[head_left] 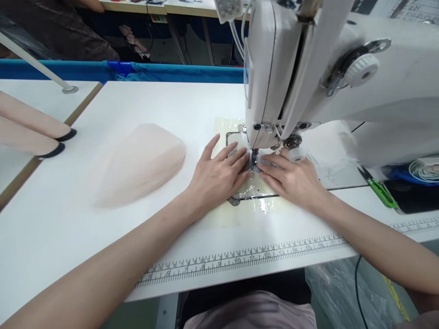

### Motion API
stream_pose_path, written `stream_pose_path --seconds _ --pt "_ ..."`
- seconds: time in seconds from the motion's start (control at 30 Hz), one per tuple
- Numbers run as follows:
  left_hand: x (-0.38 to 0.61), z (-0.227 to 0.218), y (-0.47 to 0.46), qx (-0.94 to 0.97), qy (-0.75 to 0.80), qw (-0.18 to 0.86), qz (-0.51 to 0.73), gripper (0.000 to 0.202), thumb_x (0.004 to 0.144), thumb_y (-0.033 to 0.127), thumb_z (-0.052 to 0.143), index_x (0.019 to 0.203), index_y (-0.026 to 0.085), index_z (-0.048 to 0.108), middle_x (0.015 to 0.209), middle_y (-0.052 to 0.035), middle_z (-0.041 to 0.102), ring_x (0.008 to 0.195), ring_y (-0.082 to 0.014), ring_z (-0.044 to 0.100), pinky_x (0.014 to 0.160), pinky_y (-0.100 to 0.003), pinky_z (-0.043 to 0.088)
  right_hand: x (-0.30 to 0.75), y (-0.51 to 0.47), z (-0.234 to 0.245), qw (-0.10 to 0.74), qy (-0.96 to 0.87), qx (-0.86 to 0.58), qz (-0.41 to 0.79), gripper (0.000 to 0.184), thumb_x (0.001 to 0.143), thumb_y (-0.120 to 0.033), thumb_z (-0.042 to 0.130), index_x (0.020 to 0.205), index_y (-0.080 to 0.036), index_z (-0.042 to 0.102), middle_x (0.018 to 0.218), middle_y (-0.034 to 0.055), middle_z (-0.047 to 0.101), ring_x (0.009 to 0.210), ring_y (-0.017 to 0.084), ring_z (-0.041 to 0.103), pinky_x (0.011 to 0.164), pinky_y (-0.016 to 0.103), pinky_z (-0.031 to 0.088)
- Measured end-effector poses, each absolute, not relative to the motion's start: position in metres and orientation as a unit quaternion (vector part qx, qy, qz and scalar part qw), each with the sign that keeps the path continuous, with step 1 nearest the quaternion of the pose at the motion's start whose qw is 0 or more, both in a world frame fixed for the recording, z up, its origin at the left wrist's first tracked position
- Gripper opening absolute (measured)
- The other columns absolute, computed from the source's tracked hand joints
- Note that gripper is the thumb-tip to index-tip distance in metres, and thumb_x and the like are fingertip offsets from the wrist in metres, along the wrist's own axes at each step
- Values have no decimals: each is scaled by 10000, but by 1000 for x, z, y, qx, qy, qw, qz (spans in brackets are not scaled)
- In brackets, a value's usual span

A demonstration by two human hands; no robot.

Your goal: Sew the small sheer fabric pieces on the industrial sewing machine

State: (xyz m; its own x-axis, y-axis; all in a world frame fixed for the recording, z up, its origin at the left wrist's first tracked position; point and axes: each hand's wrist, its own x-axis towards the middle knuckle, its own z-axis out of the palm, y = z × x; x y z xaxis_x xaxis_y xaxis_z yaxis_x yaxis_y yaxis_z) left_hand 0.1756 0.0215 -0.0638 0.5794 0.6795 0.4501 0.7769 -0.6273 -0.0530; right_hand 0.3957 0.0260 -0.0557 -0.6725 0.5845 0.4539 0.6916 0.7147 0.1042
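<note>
My left hand (217, 171) lies flat with fingers spread on the sewing machine's metal plate (236, 200), its fingertips close to the needle (253, 160). My right hand (291, 179) lies flat on the other side, fingers stretched toward the needle. Between the two hands a thin, nearly clear piece of material (255, 185) is pressed down under the presser foot. The white sewing machine head (274, 73) hangs over both hands.
A pale pink sheer fabric pile (140, 164) lies on the white table (103, 228) to the left. Green thread snips (380, 192) rest at the right. A printed ruler strip (247, 258) runs along the front edge. Two pink pieces with black ends (34, 132) lie far left.
</note>
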Motion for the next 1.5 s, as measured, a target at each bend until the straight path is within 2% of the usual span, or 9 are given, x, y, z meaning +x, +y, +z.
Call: stream_pose_path --seconds 0.37,0.53,0.73,0.93,1.07,1.13,1.3,1.4,1.5 --pt "176 -54 11 -871 -407 94 -260 305 934 345 553 1154 154 643 996 -74 741 910 -228 684 924 -445 481 396 24 -46 197 -917 -348 11 310 889 -14 476 1036 -128 724 895 81 753 835 209 685 667 339 544" --pt "174 -34 3 -860 -349 -214 -305 129 861 304 624 939 215 676 1204 -88 625 1155 -226 569 940 -386 495 402 20 -27 273 -744 -274 545 148 780 -239 738 927 -234 745 852 0 744 776 135 695 754 294 579" --pt "151 2 -1 -700 -372 -526 -307 238 893 422 574 831 194 555 796 -22 621 760 -142 609 676 -272 510 396 21 -29 287 -588 -295 696 315 627 -214 843 922 -217 735 730 -38 683 654 81 627 672 226 529" --pt "149 21 -11 -689 -433 -500 -296 325 861 500 604 782 189 556 563 65 430 465 -59 347 426 -182 290 377 6 -16 225 -622 -286 694 326 654 -262 836 953 -208 719 693 -53 618 615 71 533 596 211 435" --pt "145 30 -21 -708 -481 -410 -313 416 898 545 515 701 184 575 509 55 411 470 -78 380 458 -203 323 367 -4 -8 277 -682 -333 590 263 770 -383 738 637 -168 666 504 -78 436 479 48 350 473 211 263" --pt "141 32 -35 -727 -506 -326 -330 469 938 548 428 696 186 602 471 49 419 440 -89 399 453 -222 324 361 -9 -8 288 -709 -348 541 278 837 -403 661 685 -172 697 456 -90 364 434 47 290 444 217 217" --pt "129 26 -85 -882 -332 -29 -332 497 935 581 419 762 182 659 476 25 536 393 -107 431 445 -280 305 346 -16 -9 308 -659 -305 615 249 887 -328 556 1019 -197 721 651 -12 673 586 112 616 561 230 472" --pt "118 21 -94 -878 -326 -39 -350 452 937 566 429 800 202 660 566 15 620 460 -125 520 482 -284 378 336 -18 -4 322 -599 -237 693 245 848 -285 539 941 -171 735 972 76 741 880 196 701 724 302 552" --pt "107 19 -77 -759 -486 -147 -407 287 907 475 533 981 225 653 956 -44 718 854 -200 667 734 -313 511 326 -20 4 289 -585 -216 726 332 891 -385 507 962 -144 724 990 115 743 847 226 724 747 351 571"
